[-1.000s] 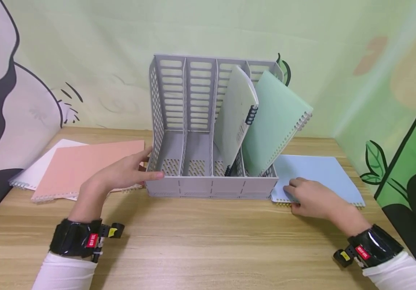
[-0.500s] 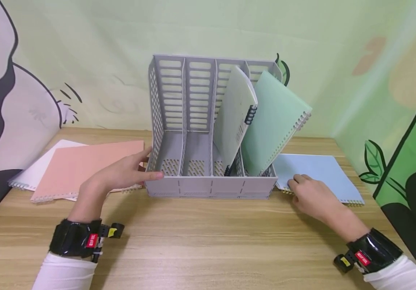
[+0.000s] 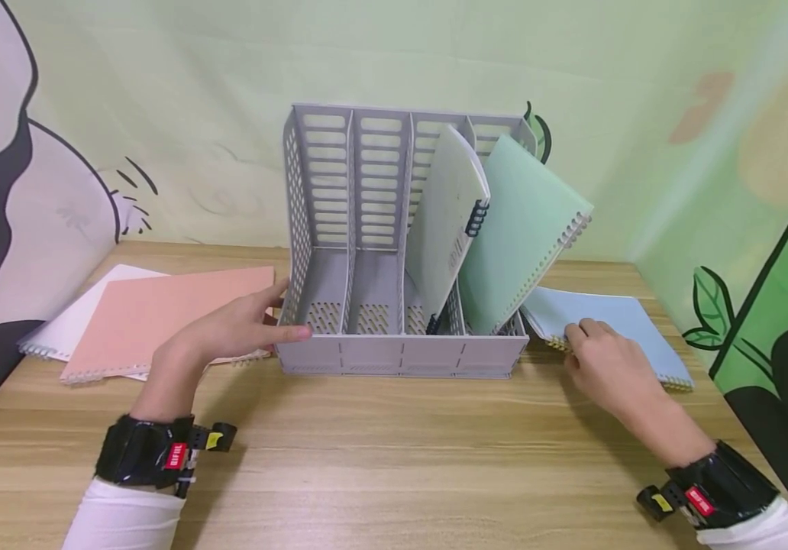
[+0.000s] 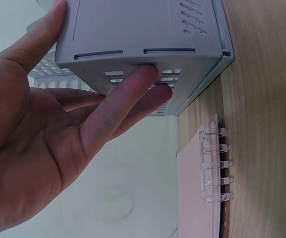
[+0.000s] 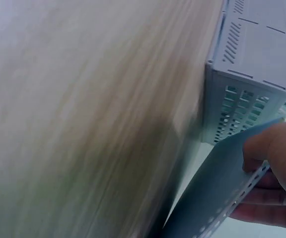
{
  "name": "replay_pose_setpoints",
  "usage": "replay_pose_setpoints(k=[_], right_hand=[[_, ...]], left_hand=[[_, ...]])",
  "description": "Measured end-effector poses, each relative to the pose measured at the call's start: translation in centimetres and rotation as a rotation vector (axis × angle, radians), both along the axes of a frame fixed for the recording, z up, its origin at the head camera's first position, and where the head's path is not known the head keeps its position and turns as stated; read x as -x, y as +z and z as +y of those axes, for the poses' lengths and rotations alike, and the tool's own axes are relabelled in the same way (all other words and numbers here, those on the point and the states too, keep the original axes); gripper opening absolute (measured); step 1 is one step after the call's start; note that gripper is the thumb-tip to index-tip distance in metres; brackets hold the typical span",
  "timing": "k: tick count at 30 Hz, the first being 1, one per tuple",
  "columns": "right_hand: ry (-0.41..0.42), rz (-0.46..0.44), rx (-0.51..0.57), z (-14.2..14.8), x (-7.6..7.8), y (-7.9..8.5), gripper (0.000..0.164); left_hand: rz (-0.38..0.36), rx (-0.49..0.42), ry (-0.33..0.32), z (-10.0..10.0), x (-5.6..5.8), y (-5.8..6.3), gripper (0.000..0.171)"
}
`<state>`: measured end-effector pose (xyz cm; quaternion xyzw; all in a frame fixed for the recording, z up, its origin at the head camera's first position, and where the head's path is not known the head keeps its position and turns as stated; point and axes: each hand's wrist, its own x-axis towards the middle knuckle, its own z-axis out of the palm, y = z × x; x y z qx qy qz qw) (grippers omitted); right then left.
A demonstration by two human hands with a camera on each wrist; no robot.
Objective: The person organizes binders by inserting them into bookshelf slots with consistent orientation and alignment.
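At the left front corner of a grey four-slot file holder (image 3: 401, 355), my left hand (image 3: 232, 328) lays its thumb over the front rim. Its other fingers reach nearly straight along the perforated side wall, as the left wrist view shows. My right hand (image 3: 610, 370) pinches the spiral edge of a light blue notebook (image 3: 631, 328), whose near left corner is raised. In the right wrist view the notebook (image 5: 217, 173) slants up between thumb and fingers, beside the holder (image 5: 254, 54). A white notebook (image 3: 444, 221) and a mint green spiral notebook (image 3: 521, 229) lean rightward in the holder's right-hand slots.
A pink spiral notebook (image 3: 167, 317) overlaps a white one (image 3: 108, 298) on the wooden table (image 3: 394, 458), left of the holder. Behind stands a pale green printed backdrop (image 3: 195, 92), close to the table's back edge.
My right hand has gone from the blue notebook's spiral edge to pinching it, moving slightly right and back and raising its left corner. The left hand and the file holder stay put.
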<state>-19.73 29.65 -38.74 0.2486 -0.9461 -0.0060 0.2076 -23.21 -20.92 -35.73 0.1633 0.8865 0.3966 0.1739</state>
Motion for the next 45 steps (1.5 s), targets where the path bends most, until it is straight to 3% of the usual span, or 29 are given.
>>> replay_pose_setpoints(k=[5, 11, 18, 28, 45], right_hand=[[-0.041, 0.090, 0.094, -0.1, -0.4, 0.6, 0.025], [-0.101, 0.177, 0.117, -0.1, -0.8, 1.4, 0.024], [-0.071, 0.240, 0.127, 0.0, -0.6, 1.6, 0.019], [-0.077, 0.223, 0.159, -0.1, -0.6, 1.8, 0.019], [-0.116, 0.226, 0.313, -0.6, -1.1, 2.7, 0.022]], left_hand=[[0.000, -0.004, -0.002, 0.0, 0.0, -0.1, 0.109], [0.001, -0.011, 0.002, 0.0, 0.0, 0.0, 0.109], [0.000, -0.011, 0.002, 0.0, 0.0, -0.1, 0.109], [0.001, -0.022, -0.008, 0.1, 0.0, 0.1, 0.106], [0.005, -0.026, -0.016, 0.2, -0.1, 0.2, 0.104]])
